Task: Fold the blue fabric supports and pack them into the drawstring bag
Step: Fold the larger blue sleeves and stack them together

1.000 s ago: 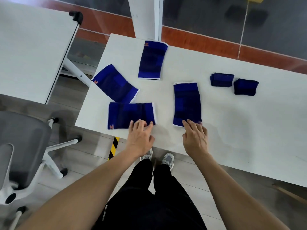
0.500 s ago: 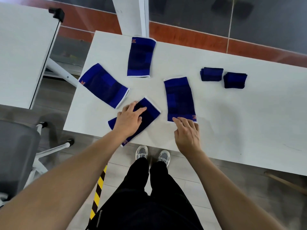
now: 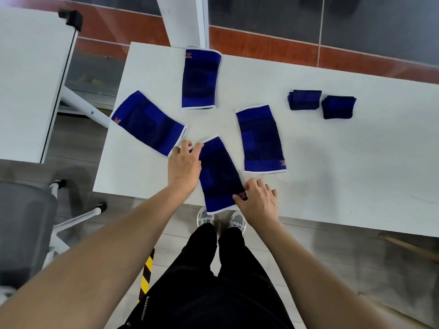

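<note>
Where the white bench (image 3: 332,186) stands against a white pillar (image 3: 183,20) and a glass wall with a red-brown band at its foot, a second white table (image 3: 28,79) sits off its left end and a grey office chair (image 3: 23,222) stands by its near left corner. Grey floor tiles (image 3: 308,269) carry a strip of yellow-and-black hazard tape (image 3: 146,274) below the near edge.

Four blue fabric supports lie flat on the left half of the bench, each with a darker middle panel, white trim at both ends and a small orange logo at one corner. One support (image 3: 200,78) lies at the far edge, another (image 3: 148,123) slants at the left edge, and a third (image 3: 260,138) lies near the middle. Two folded supports (image 3: 305,99), dark and compact, sit side by side towards the far right, just apart.

The fourth support (image 3: 221,174) lies slanted at the near edge, its near end hanging slightly over it. The left hand (image 3: 184,165) rests at its far left corner, fingers (image 3: 198,146) slightly spread and lying on the fabric. The right hand (image 3: 260,200) meets its near right corner beside the logo, fingers bent, thumb tip on the cloth; whether they pinch the edge cannot be told.
</note>
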Motion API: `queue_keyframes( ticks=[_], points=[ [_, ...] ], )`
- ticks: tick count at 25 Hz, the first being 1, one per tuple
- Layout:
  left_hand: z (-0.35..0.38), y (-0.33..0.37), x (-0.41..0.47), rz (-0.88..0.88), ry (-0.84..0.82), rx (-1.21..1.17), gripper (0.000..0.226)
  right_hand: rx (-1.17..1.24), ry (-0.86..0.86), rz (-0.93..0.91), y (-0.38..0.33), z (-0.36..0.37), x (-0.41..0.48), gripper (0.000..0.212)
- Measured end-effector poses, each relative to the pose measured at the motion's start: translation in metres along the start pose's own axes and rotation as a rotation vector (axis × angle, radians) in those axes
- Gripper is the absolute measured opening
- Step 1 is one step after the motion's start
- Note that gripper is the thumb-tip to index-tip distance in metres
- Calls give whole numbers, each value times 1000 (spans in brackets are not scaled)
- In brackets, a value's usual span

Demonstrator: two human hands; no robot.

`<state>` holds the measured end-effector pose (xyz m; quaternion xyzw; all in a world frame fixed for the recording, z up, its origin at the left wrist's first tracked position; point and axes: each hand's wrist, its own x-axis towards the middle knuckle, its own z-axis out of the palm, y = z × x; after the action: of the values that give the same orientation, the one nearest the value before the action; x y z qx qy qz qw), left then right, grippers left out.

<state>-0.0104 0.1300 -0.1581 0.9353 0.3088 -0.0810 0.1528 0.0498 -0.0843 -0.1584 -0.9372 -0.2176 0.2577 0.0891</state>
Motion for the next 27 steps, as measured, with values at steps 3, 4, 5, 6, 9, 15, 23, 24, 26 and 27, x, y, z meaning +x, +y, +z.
queue_keyframes(
  ticks=[3, 4, 5, 6, 9, 15, 23, 24, 26, 27],
  points=[
    [1, -11, 16, 17, -46, -44, 53, 114, -20, 51, -5, -2, 2, 24],
    [2, -13, 19, 10, -56, -75, 50, 158, -12, 53, -6, -3, 3, 21],
    [3, -14, 21, -12, -59, -125, 47, 204, -6, 58, -7, -5, 4, 19],
    [3, -14, 23, -44, -58, -191, 43, 255, 5, 65, -7, -7, 4, 16],
    [-4, -7, 32, -104, -37, -386, 23, 405, 83, 53, 0, -16, 3, 6],
    [-34, 42, 83, 19, 22, -541, 18, 536, 206, 126, 32, -49, 23, 5],
    [-31, 111, 151, 92, -28, -391, 16, 566, 171, 248, 70, -75, 66, 7],
    [-28, 115, 155, 100, -32, -345, 17, 562, 159, 250, 74, -75, 69, 7],
    [-24, 118, 159, 102, -44, -294, 17, 550, 141, 250, 78, -74, 73, 8],
    [-22, 118, 159, 93, -51, -292, 17, 544, 135, 252, 80, -73, 74, 9]
  ],
)
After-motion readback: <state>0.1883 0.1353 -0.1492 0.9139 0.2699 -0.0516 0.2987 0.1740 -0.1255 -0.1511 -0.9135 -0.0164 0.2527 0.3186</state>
